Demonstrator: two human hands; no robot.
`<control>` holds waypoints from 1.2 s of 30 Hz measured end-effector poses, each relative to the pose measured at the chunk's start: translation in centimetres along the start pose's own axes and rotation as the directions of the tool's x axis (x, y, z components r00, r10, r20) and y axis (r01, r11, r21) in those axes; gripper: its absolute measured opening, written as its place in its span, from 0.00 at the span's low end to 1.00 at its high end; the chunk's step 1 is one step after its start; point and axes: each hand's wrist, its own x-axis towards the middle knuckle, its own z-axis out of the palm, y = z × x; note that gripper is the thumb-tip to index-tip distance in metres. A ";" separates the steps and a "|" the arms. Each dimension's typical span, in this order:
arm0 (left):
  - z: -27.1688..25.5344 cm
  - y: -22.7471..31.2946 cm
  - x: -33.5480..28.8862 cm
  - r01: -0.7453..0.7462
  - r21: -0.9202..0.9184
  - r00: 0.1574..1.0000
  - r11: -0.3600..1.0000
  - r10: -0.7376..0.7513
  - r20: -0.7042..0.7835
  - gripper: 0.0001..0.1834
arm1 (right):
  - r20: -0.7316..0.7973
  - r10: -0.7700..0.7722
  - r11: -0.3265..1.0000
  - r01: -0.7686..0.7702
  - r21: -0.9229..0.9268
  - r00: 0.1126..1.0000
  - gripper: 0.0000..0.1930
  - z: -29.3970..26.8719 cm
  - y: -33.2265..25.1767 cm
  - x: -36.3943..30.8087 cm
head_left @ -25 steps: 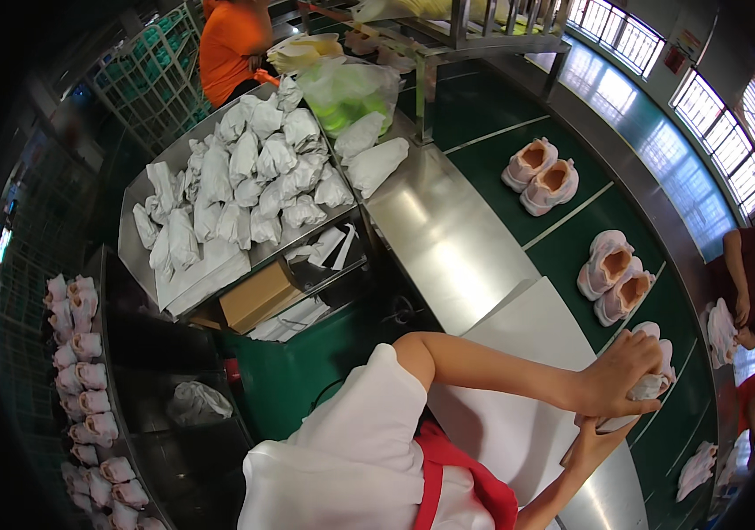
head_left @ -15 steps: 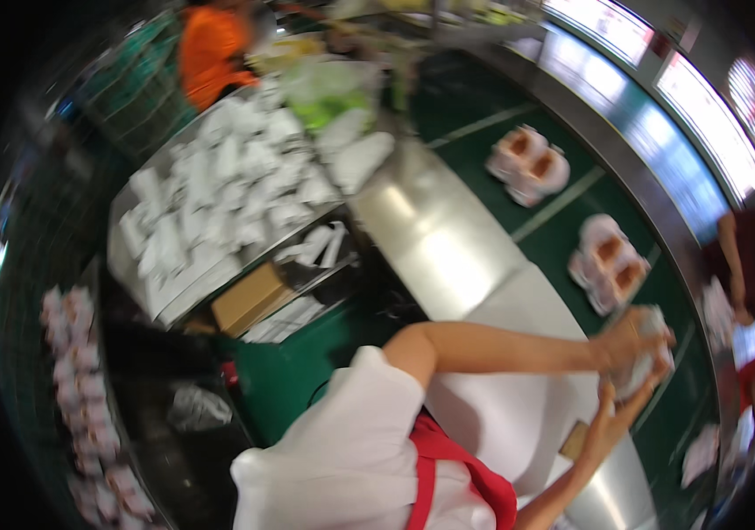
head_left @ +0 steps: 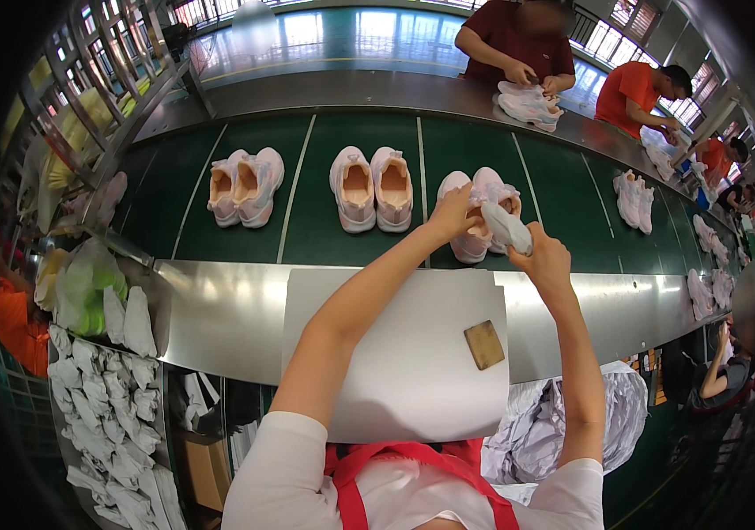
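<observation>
Presently, with the clock centred on the view, the worked shoe pair [head_left: 489, 185] sits at 2 o'clock, toes away, on the green belt [head_left: 457, 141]. Left hand [head_left: 453, 214]: fingers on the left shoe's collar; cannot tell whether they pinch it. Right hand [head_left: 543, 260]: fingers closed around the near end of a whitish wad [head_left: 505, 229], its far end at the right shoe's opening; depth of entry unclear. Second shoe pair [head_left: 371, 190] at 12 o'clock, third shoe pair [head_left: 246, 187] at 10. White sheets [head_left: 422, 362] at 6 o'clock; a brownish block [head_left: 483, 344] lies on them at 4. Heaped wrapped bundles [head_left: 113, 415] at 8.
</observation>
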 end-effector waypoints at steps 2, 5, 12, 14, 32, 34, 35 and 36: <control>-0.1 -0.9 1.1 0.058 -0.105 0.995 0.993 -0.049 0.090 0.24 | 0.040 -0.052 0.989 0.057 -0.137 0.998 0.22 0.9 0.5 1.1; -0.5 -1.3 2.0 0.038 -0.086 0.986 0.996 -0.023 0.166 0.16 | 0.046 -0.125 0.965 0.132 -0.228 0.991 0.20 3.5 -0.1 3.7; -0.4 -1.4 4.2 -0.039 -0.041 0.972 0.998 0.047 0.232 0.14 | 0.433 -0.194 0.945 0.287 -0.160 0.880 0.14 9.0 0.8 9.8; -0.3 -1.7 4.6 -0.052 -0.042 0.975 0.998 0.060 0.212 0.13 | 0.450 -0.190 0.939 0.296 -0.176 0.872 0.10 8.5 0.1 11.0; 11.9 4.6 8.5 0.174 0.415 0.983 0.893 -0.130 -0.133 0.17 | -0.070 -0.468 0.882 0.462 -0.091 0.881 0.21 18.2 15.5 13.8; 8.4 4.7 6.0 0.054 0.478 0.985 0.876 0.030 -0.167 0.17 | -0.014 -0.553 0.833 0.553 -0.023 0.833 0.25 17.6 15.2 14.5; 5.7 5.9 4.0 -0.029 0.475 0.978 0.880 0.123 -0.169 0.17 | 0.014 -0.548 0.836 0.547 0.036 0.836 0.26 16.9 15.8 14.7; -0.6 9.4 0.3 -0.165 0.324 0.977 0.931 0.199 -0.074 0.16 | 0.040 -0.509 0.859 0.504 0.092 0.860 0.27 15.7 18.0 14.1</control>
